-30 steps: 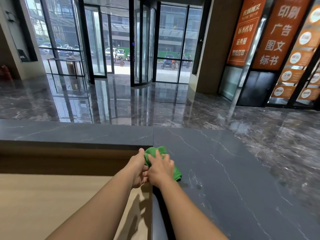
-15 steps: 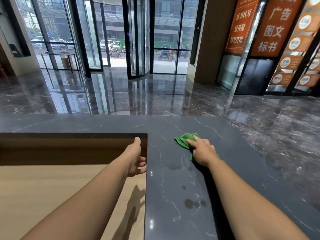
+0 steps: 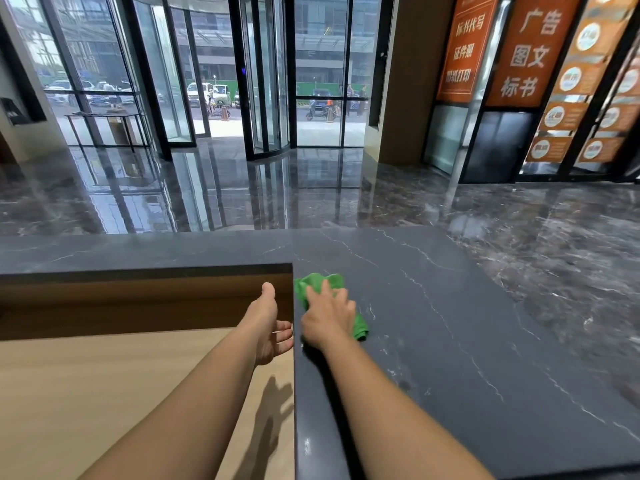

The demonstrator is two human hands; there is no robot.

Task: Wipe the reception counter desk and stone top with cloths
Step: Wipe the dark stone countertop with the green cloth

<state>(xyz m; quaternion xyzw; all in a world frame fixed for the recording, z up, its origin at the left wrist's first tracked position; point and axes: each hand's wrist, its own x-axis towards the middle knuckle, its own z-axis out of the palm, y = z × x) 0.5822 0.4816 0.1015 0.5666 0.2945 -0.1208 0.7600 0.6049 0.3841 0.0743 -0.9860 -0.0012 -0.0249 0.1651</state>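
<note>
Green crumpled cloth (image 3: 313, 284) lies on the dark grey veined stone table top (image 3: 433, 323), near its inner corner, right by the edge that drops to the light wooden lower table (image 3: 104, 393). My right hand (image 3: 327, 318) presses on it, fingers laid fairly flat, not bunched round it. My left hand (image 3: 268, 327) hangs over the wooden table just beside the stone edge, fingers loose, thumb up, holding nothing. Step, I judge: wiping the stone top, corner area. Next move needs steady downward pressure and a sweep outward across the slab, keeping the cloth from slipping off the edge.
</note>
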